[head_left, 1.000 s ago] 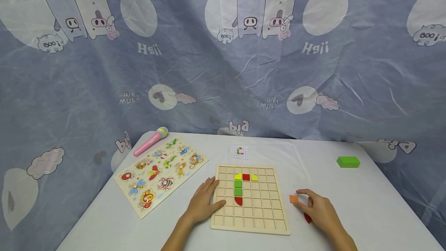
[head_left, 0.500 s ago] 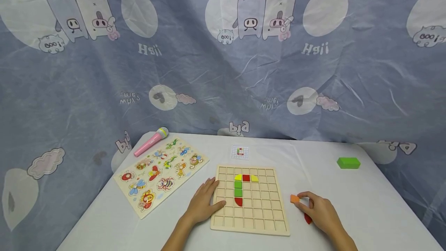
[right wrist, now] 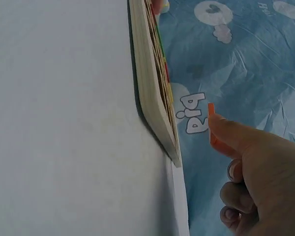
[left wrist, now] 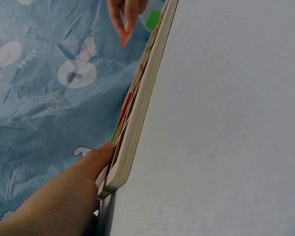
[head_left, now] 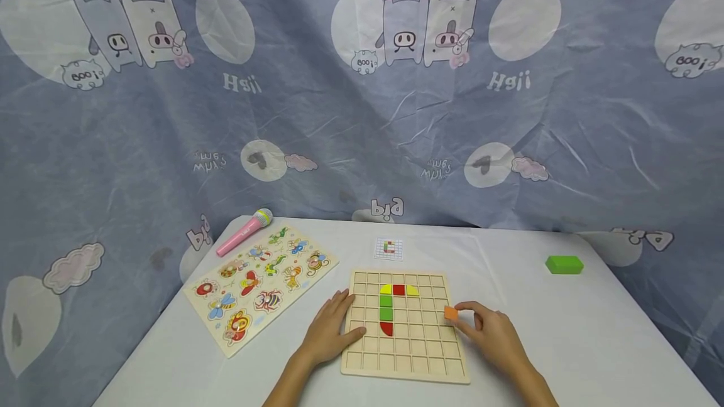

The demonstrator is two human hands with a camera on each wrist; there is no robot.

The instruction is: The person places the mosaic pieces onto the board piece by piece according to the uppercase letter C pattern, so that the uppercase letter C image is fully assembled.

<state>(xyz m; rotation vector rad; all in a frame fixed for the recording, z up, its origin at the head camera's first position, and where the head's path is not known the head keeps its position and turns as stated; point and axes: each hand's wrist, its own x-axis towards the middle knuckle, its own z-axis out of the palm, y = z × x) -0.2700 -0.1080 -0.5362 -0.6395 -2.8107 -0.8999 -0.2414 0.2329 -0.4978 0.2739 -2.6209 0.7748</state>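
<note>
A wooden grid board point(head_left: 407, 366) lies on the white table. Set in its cells are yellow, red and green pieces, including a green square point(head_left: 386, 313) and a red quarter-round piece point(head_left: 387, 329). My left hand point(head_left: 330, 330) rests along the board's left edge, fingers extended, thumb on top in the left wrist view. Over the board's right edge, my right hand point(head_left: 493, 336) pinches a thin orange square tile point(head_left: 450, 313) between thumb and index finger. The right wrist view shows this tile point(right wrist: 211, 115) raised above the board, the other fingers curled.
Behind the board lies a small pattern card point(head_left: 389, 249). An insect puzzle board point(head_left: 260, 287) and a pink toy microphone point(head_left: 244, 233) are at the left. A green block point(head_left: 564, 264) stands at the back right. A patterned cloth point(head_left: 362, 112) hangs behind the table.
My right hand has carried the orange tile leftward to the board's right edge. The red piece seen earlier beside that hand is out of sight. My left hand stays in place.
</note>
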